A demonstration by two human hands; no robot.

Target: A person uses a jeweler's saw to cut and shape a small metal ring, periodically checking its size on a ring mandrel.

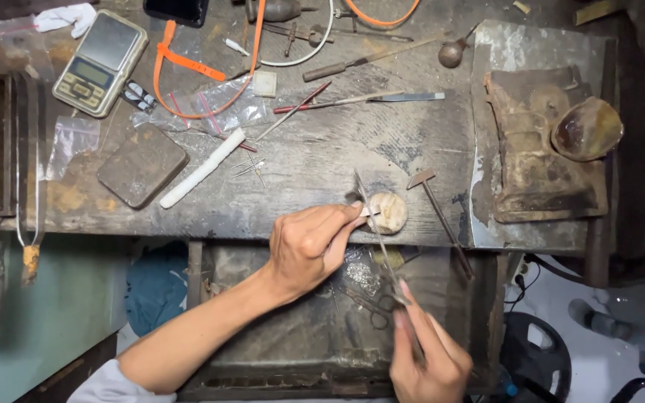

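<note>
A: What is the left hand (309, 242) doing?

B: Its fingers are pinched tight on a tiny pale piece (368, 214). The piece is pressed on a round wooden peg (390, 212) at the front edge of the bench (322, 149).

A: And the right hand (428, 358)?

B: Its fingers are closed around the low end of a long thin file (382, 250). The file runs from the hand up and a bit to the left. Its tip points away from the person and lies across the tiny piece.

A: Any bags or boxes?

B: A clear plastic bag (222, 108) lies flat near the top middle, under an orange strap (188, 67). Another small clear bag (72, 142) is on the left. Above that one is a flat silver scale (101, 62) with a little screen. A dark square block (142, 165) sits below it, next to a white stick (203, 168).

A: What is on the right?

B: A small hammer (438, 213) lies just beside the peg. Farther right is a worn brown leather pad (543, 149)
</note>
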